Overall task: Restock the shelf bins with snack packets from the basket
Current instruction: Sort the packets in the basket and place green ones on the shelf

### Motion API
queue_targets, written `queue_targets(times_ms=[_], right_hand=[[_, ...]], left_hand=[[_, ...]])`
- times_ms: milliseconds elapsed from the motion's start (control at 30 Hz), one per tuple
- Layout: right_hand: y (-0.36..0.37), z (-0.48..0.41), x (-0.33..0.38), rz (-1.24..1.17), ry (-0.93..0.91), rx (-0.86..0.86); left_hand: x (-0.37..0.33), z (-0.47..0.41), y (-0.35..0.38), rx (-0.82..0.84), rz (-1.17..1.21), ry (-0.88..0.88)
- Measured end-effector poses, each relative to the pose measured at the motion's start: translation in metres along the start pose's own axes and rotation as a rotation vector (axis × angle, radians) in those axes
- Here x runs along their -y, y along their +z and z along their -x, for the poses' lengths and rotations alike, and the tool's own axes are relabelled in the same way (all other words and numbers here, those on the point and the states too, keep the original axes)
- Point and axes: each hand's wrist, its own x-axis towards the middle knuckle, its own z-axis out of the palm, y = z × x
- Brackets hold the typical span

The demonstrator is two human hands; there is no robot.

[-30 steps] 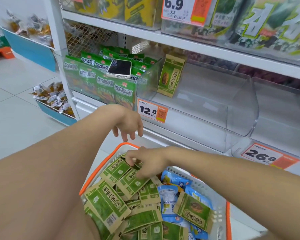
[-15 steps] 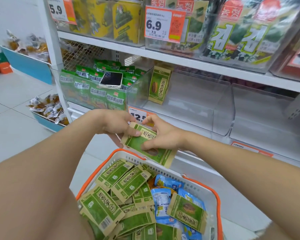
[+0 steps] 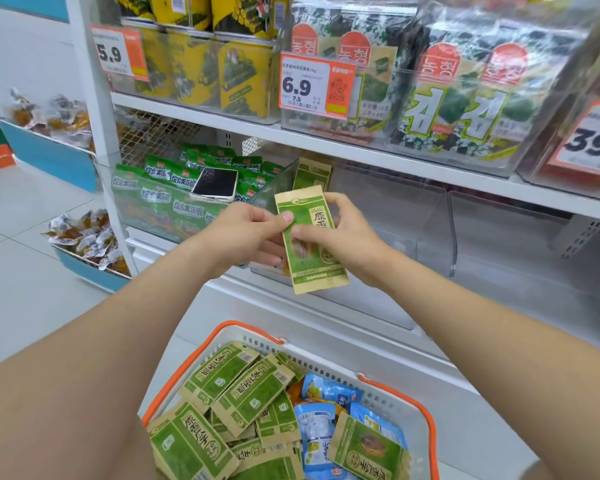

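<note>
Green-and-kraft packet [image 3: 309,242] upright before the clear bin [image 3: 388,216], pinched by both our left hand [image 3: 246,235] and right hand [image 3: 340,233]. We should stand it against the lone packet [image 3: 312,174] inside. Basket [image 3: 388,386] below holds plenty more.

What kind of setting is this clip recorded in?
Most likely a shop's snack aisle: price tags clipped to clear shelf bins, packaged seaweed snacks on the shelf above, and a basket of snack packets for restocking.
</note>
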Motion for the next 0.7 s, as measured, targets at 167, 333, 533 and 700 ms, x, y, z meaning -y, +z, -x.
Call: queue_targets(times_ms=[167,333,533,700], right_hand=[[-0.001,-0.019,0.001,-0.045,0.14,-0.023],[0.001,-0.043,-0.007,-0.189,0.153,-0.16],[0.0,-0.083,-0.031,0.16,0.013,-0.425],[0.007,-0.102,-0.046,0.423,0.007,-0.375]], left_hand=[[-0.003,-0.016,0.002,-0.296,-0.021,0.117],[0.008,-0.038,0.001,-0.464,-0.559,0.321],[0.025,-0.046,0.001,-0.25,-0.856,0.362],[0.029,-0.048,0.006,-0.104,-1.016,0.322]])
